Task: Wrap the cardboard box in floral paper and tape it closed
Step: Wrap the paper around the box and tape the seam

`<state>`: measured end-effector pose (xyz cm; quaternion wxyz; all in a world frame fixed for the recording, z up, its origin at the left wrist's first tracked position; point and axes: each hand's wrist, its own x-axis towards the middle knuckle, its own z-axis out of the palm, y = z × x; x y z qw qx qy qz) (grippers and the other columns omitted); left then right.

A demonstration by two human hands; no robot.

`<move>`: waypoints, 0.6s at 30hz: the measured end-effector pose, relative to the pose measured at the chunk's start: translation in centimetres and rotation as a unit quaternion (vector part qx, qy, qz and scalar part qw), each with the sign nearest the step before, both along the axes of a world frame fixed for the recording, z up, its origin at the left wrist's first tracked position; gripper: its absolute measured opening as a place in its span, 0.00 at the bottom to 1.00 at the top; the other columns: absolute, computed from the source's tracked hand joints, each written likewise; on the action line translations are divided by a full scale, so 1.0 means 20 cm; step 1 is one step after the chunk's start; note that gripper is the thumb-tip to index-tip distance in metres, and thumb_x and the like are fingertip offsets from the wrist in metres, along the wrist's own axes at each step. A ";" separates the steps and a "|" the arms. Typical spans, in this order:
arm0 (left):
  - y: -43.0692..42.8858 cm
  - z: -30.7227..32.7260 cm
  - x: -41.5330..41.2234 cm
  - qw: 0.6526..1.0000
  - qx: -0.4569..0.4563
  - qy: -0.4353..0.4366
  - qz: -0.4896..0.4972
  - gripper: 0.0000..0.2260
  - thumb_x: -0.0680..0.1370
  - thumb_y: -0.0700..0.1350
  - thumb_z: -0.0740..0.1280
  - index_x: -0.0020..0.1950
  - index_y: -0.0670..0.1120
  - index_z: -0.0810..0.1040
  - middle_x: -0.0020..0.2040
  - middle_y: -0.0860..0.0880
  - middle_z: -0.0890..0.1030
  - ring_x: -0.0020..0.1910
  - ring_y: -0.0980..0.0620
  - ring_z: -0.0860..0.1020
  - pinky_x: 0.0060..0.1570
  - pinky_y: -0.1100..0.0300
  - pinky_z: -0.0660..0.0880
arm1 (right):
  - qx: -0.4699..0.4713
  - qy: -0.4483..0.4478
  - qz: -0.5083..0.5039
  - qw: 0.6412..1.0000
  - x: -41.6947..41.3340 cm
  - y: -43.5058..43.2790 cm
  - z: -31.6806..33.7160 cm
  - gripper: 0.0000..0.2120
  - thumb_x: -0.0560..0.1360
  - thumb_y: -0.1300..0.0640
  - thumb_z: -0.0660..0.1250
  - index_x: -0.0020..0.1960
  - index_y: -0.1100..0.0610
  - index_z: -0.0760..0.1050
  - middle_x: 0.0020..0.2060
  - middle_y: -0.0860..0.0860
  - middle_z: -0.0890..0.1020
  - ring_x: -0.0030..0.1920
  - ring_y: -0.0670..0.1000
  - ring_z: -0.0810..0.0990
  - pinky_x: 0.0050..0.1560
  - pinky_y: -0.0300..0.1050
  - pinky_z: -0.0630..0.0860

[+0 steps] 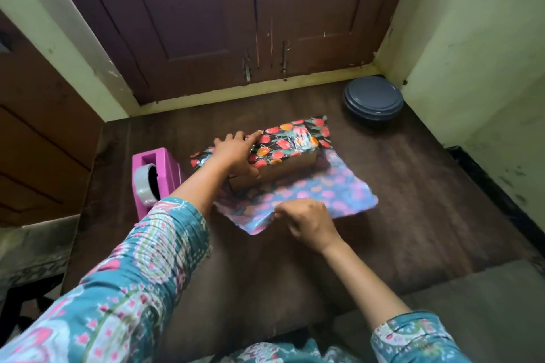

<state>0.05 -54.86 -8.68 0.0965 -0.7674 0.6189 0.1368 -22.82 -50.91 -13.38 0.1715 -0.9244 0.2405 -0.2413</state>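
Floral paper (324, 194) is pressed onto the cardboard box (283, 169) beneath the flattened fingers of the left hand (236, 153); its loose near edge is pinched by fingers of the right hand (306, 221).

The left grip (236, 153) covers the left end of the cardboard box (283, 169), which hides floral paper (324, 194) beneath. Fingertips of the right grip (306, 221) curl out of sight. The left sleeve (153, 244) masks a corner of the tape dispenser (156, 174).
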 end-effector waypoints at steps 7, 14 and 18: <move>0.05 0.03 -0.04 0.968 -0.004 0.080 0.238 0.49 0.65 0.62 0.74 0.77 0.50 0.49 0.71 0.38 0.63 0.69 0.36 0.63 0.64 0.37 0.60 | -0.075 0.106 -0.033 0.991 -0.11 -0.33 0.09 0.06 0.59 0.60 0.72 0.33 0.51 0.79 0.30 0.46 0.82 0.32 0.51 0.81 0.37 0.38 0.74; 0.12 0.08 -0.16 0.951 0.018 0.115 0.287 0.47 0.66 0.71 0.66 0.75 0.44 0.56 0.69 0.42 0.69 0.67 0.40 0.70 0.62 0.49 0.68 | -0.088 0.387 -0.161 0.904 -0.08 -0.54 0.13 0.13 0.71 0.54 0.68 0.55 0.49 0.80 0.61 0.52 0.76 0.68 0.55 0.67 0.69 0.54 0.59; 0.14 0.08 -0.10 0.930 -0.026 0.181 0.318 0.36 0.70 0.66 0.67 0.69 0.44 0.66 0.66 0.42 0.74 0.62 0.42 0.74 0.60 0.49 0.72 | -0.010 0.378 -0.194 0.905 0.00 -0.56 0.19 0.15 0.74 0.57 0.62 0.60 0.54 0.77 0.62 0.54 0.76 0.67 0.56 0.67 0.67 0.47 0.60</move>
